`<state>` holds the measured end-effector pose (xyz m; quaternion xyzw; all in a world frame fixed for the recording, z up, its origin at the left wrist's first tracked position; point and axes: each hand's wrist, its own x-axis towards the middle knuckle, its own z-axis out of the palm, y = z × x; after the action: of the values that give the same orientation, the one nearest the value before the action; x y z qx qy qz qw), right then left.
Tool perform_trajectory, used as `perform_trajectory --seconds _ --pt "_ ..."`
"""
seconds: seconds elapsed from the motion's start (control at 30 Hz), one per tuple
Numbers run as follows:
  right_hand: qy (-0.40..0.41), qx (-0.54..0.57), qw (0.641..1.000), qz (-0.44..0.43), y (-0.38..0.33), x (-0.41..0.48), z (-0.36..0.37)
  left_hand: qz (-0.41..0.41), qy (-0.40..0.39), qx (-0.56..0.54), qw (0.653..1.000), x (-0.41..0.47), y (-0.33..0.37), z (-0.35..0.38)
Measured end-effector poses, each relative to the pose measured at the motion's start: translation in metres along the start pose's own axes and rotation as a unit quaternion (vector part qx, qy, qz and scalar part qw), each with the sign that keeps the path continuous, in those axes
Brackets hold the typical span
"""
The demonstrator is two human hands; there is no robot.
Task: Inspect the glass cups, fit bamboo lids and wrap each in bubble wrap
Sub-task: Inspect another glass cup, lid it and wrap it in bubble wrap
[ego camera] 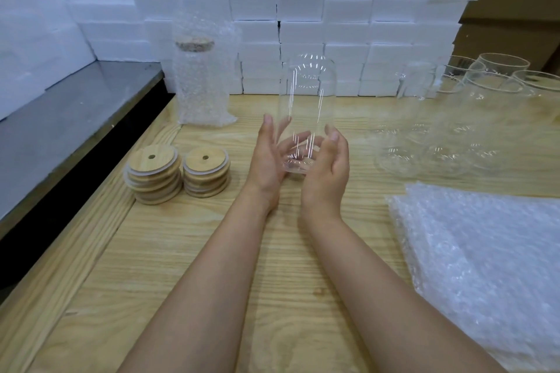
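Observation:
I hold a clear glass cup (307, 94) upright above the wooden table (212, 251), its lower end between both hands. My right hand (328, 166) curls its thumb and fingers round the cup's base. My left hand (269, 154) lies against the cup's left side with spread, nearly straight fingers and the thumb off the glass. Two stacks of bamboo lids (154, 174) (206, 171) stand left of my hands. A lidded cup wrapped in bubble wrap (201, 76) stands at the back left. A pile of bubble wrap sheets (478, 266) lies at the right.
Several bare glass cups (472, 100) stand at the back right. White foam blocks (303, 24) form a wall along the table's far edge. A grey metal surface (60, 130) runs along the left, and cardboard boxes (515, 24) stand behind at the right.

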<state>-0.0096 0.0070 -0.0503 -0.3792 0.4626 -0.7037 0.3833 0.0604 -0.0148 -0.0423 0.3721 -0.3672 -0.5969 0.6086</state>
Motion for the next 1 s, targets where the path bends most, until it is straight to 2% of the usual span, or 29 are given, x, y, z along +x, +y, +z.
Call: perform_trajectory --seconds 0.13,0.27,0.37,0.5,0.63,0.73,0.93,1.0 --pt "-0.009 0.026 0.999 0.028 -0.003 0.002 0.0 0.007 -0.032 -0.007 0.999 -0.003 0.0 0.002" --pt "-0.024 0.006 0.999 0.045 0.0 0.003 0.003 0.025 -0.002 -0.029 0.999 -0.002 0.0 0.001" --pt "-0.026 -0.02 0.999 0.012 -0.001 0.001 0.003 0.05 0.033 -0.056 0.997 0.001 -0.002 0.0" --pt "-0.04 -0.043 0.997 -0.049 -0.004 -0.003 0.003 0.076 0.047 -0.036 0.995 0.002 -0.005 0.001" --pt "-0.055 -0.077 0.994 -0.049 -0.004 -0.004 0.003 0.08 0.051 -0.012 0.995 0.0 -0.006 0.002" --pt "-0.053 -0.079 0.994 -0.05 -0.003 -0.001 0.002 0.071 0.042 -0.036 0.996 0.001 -0.005 0.001" --pt "-0.042 -0.047 0.998 -0.015 0.004 0.004 0.001 0.056 0.057 -0.063 0.995 0.002 0.002 0.0" --pt "-0.033 -0.007 0.999 0.024 0.005 0.006 0.001 0.031 0.063 -0.061 0.996 0.001 0.001 0.0"
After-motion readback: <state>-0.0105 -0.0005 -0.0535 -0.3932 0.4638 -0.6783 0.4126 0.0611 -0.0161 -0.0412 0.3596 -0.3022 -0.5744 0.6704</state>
